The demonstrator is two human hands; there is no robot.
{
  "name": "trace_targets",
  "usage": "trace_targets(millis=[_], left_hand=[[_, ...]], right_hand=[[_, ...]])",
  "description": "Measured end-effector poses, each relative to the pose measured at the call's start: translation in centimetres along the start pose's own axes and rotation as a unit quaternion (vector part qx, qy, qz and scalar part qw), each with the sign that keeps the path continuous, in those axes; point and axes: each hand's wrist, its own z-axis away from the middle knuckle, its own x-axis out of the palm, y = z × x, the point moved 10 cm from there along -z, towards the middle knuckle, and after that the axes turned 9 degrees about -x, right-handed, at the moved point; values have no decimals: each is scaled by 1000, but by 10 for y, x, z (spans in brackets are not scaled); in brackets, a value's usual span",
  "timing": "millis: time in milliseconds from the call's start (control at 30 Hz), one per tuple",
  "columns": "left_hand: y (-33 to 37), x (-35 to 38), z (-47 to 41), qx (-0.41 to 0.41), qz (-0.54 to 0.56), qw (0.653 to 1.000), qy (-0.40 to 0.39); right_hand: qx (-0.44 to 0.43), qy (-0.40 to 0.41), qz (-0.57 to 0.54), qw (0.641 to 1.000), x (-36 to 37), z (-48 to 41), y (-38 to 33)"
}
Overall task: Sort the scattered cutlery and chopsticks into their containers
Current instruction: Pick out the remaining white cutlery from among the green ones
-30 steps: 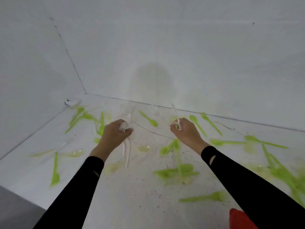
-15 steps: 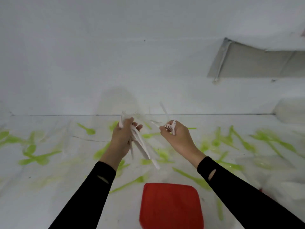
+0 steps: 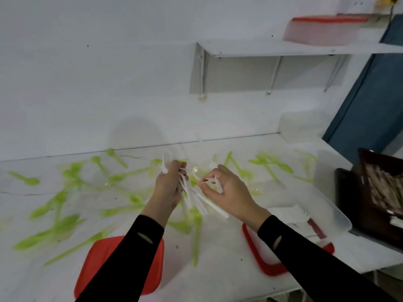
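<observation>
1. Two hands loaded mid-frame: left hand fingers clench a bundle of white forks, right hand pinches a few more.
2. The view has swung right, and a red-rimmed container now shows lower right. Drop-off looks next; green spoons remain scattered.

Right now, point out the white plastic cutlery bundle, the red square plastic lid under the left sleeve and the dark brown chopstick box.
White plastic cutlery bundle [image 3: 188, 194]: head view, on a handle.
Red square plastic lid [image 3: 100, 251]: head view, bare left part.
Dark brown chopstick box [image 3: 363, 192]: head view, left wall.
</observation>
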Motion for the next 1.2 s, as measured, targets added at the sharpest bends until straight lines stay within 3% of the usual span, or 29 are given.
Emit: trace_targets(millis=[167, 333, 567, 733, 867, 1033, 1133, 1200], left_hand=[[14, 28, -10, 48, 7, 999, -19], [41, 69, -15, 124, -153, 980, -33], [38, 161, 2, 250, -393, 870, -159], [18, 214, 8, 298, -490, 788, -222], [-7, 251, 7, 242, -474, 802, -271], [-35, 293, -13, 268, -487, 807, -200], [-41, 300, -28, 260, -409, 864, -132], [-54, 305, -34, 226, -341, 904, -127]], right_hand=[[100, 27, -235, 967, -23, -12, 31], [120, -58, -187, 973, -49, -28, 49], [156, -88, -260, 949, -85, -47, 64], [177, -133, -291, 931, -110, -55, 81], [207, -102, -340, 912, -144, -59, 119], [213, -97, -311, 921, -175, -63, 172], [231, -15, -328, 916, -201, -65, 214], [258, 10, -358, 897, -205, -60, 243]])
